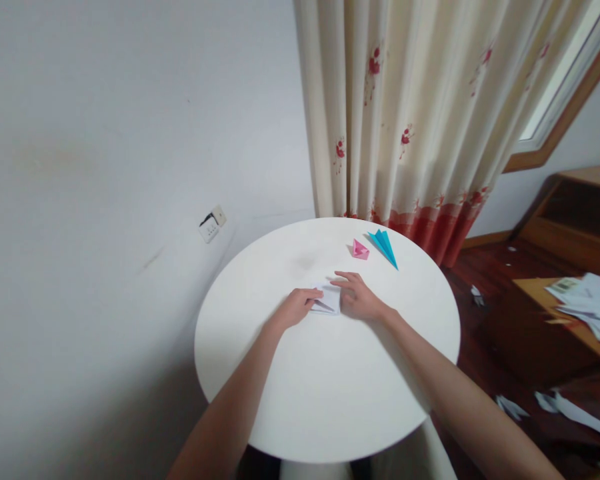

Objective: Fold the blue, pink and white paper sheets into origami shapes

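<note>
A small folded sheet of white paper point(332, 300) lies on the round white table point(325, 400), a dark slit showing along one of its folds. My left hand point(296, 307) grips the paper's left side, with fingers on top near the fold. At the right edge of the paper is my right hand point(361, 297), its fingers stretched and apart over the far corner. Whether its thumb touches the paper is hard to make out. Beyond the hands are a pink folded-paper piece point(360, 250) and a blue paper plane point(385, 248).
A wall with a socket point(209, 231) borders the table on the left. The floral curtain point(400, 133) hangs behind it. To the right, papers point(593, 310) are heaped on a wooden surface, and paper scraps point(512, 407) lie on the dark floor.
</note>
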Demonstrator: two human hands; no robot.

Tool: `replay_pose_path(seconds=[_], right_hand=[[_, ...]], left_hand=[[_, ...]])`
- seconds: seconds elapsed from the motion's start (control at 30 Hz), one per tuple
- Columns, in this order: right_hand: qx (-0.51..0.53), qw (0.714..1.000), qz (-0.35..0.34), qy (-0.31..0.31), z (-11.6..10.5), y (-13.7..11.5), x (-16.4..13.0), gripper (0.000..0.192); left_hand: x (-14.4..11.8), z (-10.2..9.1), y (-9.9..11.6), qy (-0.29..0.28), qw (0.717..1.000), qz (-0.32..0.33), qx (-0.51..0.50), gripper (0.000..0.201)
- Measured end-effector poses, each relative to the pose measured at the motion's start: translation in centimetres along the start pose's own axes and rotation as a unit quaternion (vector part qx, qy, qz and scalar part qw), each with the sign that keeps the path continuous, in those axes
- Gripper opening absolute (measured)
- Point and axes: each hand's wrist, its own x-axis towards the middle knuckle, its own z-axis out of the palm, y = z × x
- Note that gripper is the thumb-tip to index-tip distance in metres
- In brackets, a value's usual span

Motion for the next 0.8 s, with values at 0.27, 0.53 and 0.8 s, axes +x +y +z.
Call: replay_pose_path(seconds=[0.27,0.53,0.8], right_hand=[[0.04,0.998,0.051,-0.007,0.2,-0.7,0.4,0.029],[-0.058,0.984,0.161,0.042,0.6,-1.9,0.9,0.025],[-0.093,0.974,0.203,0.04,1.7,-3.4,1.5,0.018]], left_hand=[[0.0,0.0,0.6,0.028,0.999,0.009,-0.013,0.024],[0.5,0.9,1.0,0.148,0.985,-0.009,0.092,0.02],[0.8,3.4,1.3,0.194,0.977,-0.008,0.092,0.052]])
